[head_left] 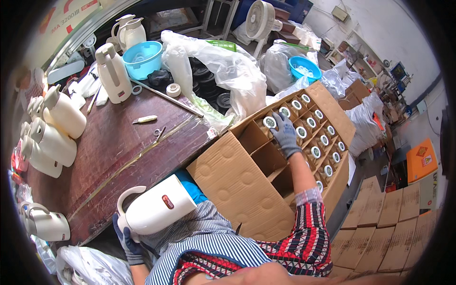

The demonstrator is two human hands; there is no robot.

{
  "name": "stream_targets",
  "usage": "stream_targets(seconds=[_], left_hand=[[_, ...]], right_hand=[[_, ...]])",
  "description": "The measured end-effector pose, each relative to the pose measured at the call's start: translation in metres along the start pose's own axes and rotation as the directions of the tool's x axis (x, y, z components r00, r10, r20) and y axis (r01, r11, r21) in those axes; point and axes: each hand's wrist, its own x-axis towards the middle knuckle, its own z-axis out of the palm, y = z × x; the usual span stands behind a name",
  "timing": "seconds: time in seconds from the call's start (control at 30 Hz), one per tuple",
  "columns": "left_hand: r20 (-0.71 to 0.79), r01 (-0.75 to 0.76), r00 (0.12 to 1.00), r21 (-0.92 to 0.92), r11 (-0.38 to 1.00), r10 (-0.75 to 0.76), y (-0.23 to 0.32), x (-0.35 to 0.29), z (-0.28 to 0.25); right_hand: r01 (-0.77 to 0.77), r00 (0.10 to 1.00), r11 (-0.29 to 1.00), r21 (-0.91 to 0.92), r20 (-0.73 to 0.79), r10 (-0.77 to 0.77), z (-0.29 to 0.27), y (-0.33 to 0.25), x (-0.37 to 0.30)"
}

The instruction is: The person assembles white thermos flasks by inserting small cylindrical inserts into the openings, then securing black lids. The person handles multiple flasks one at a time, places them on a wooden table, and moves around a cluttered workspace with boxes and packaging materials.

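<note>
Jug, cream-coloured with a looped handle, lies tilted across a worker's striped apron, its narrow end at the gloved left hand and its wide end pointing away from that hand toward an open carton. The left fingers curl around the neck, partly hidden beneath it. The gloved right hand reaches down over the carton, fingers beside a white-topped piece; whether they are clamped on it or merely touching cannot be told. Similar pieces stand in rows to that hand's right, with bare cells just on its near side. Ahead of the left hand, a bench bears a utility knife and scissors. Good handling here would likely mean keeping the jug snug against the apron so it cannot roll, settling the right fingertips evenly around the piece's rim, and moving it straight along its cell. A sideways pull could scrape the cardboard dividers or knock a neighbour.
</note>
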Motion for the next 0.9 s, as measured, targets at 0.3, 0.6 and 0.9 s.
stream_targets(seconds=[0.3,0.6,0.9], left_hand=[[0.090,-0.289,0.874,0.886,0.362,0.478,0.120,0.063,0.090],[0.658,-0.815,0.417,-0.034,0.578,0.627,0.187,0.128,0.391],[0.445,-0.476,0.706,-0.277,0.835,0.551,0.122,0.116,0.317]], right_hand=[[-0.032,0.924,0.998,0.057,0.383,0.008,-0.023,0.037,0.069],[0.303,0.905,0.789,0.535,0.098,-0.414,-0.304,-0.200,0.087],[-0.121,0.986,-0.243,0.962,0.087,-0.145,-0.117,-0.229,-0.057]])
